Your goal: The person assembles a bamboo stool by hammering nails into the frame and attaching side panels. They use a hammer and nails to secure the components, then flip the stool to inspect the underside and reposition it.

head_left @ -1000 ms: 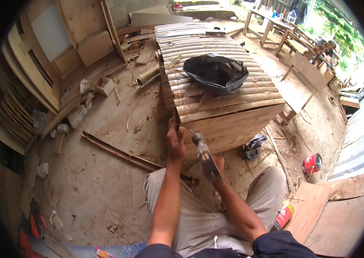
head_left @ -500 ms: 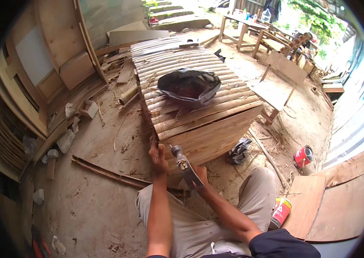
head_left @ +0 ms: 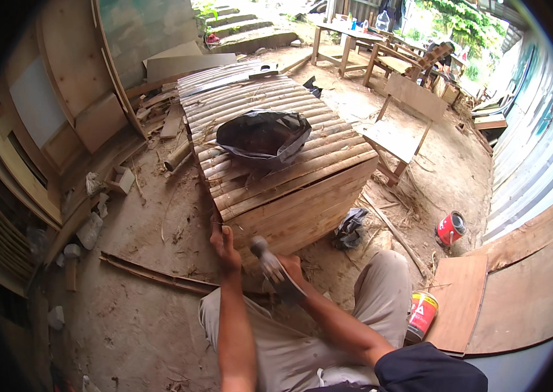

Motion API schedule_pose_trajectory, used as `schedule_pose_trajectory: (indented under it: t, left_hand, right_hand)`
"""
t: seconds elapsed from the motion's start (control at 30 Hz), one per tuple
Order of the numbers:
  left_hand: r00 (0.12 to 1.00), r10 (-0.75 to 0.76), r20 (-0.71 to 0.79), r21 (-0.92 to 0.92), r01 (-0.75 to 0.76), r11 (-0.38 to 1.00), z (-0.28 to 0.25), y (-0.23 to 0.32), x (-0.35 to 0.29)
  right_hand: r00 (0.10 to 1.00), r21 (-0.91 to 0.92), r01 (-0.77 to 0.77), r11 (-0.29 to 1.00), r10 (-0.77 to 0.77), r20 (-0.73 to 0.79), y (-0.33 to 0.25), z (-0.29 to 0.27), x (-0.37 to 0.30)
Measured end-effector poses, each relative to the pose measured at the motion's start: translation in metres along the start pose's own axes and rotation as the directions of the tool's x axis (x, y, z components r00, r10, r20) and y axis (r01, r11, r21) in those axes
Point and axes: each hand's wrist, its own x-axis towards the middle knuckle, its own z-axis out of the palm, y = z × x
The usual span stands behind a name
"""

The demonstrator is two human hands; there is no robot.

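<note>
A wooden box [head_left: 309,214] with a top of split bamboo slats [head_left: 276,179] stands right before me. My left hand [head_left: 227,251] is at its near left corner, thumb up and fingers closed against the edge; whatever they may pinch is too small to make out. My right hand [head_left: 291,266] grips a claw hammer [head_left: 267,257], mostly hidden behind its head. The hammer's striking face points toward the corner beside my left hand, apart from it, and the tool is blurred by motion. On the slats sits an open black plastic bag [head_left: 265,138], its contents dark.
A long straight tool [head_left: 224,83] lies on the far slats. A split bamboo length [head_left: 159,273] is on the ground at left. To the right are a crumpled black bag [head_left: 351,228], a wooden chair [head_left: 399,124], two red cans [head_left: 450,228] and plywood sheets [head_left: 512,300].
The whole view has shifted, so the box appears a little farther left. The hammer has tilted and is now blurred, its head slightly lower against the box. My left hand keeps its place at the corner.
</note>
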Motion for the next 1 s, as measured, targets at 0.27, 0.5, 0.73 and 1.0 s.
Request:
schedule_pose_trajectory:
  t: [0.27,0.5,0.73,1.0]
  left_hand:
    - [0.992,-0.112,-0.056,-0.063,0.108,0.992,-0.004,-0.023,-0.006]
    - [0.992,-0.104,0.077,-0.111,0.112,0.987,-0.007,-0.017,-0.004]
    - [0.992,-0.120,0.034,-0.130,0.124,0.984,-0.005,-0.010,-0.003]
    - [0.999,-0.014,0.038,0.114,0.010,0.993,-0.010,-0.025,-0.010]
  right_hand:
    - [0.974,-0.106,-0.225,0.969,0.224,-0.020,0.011,0.007,-0.005]
    - [1.000,0.096,0.022,0.995,-0.023,0.010,0.010,0.005,-0.005]
    - [0.984,-0.068,-0.178,0.982,0.178,0.000,0.014,0.007,-0.008]
    - [0.966,0.017,-0.257,0.966,0.256,0.041,0.010,0.009,-0.012]
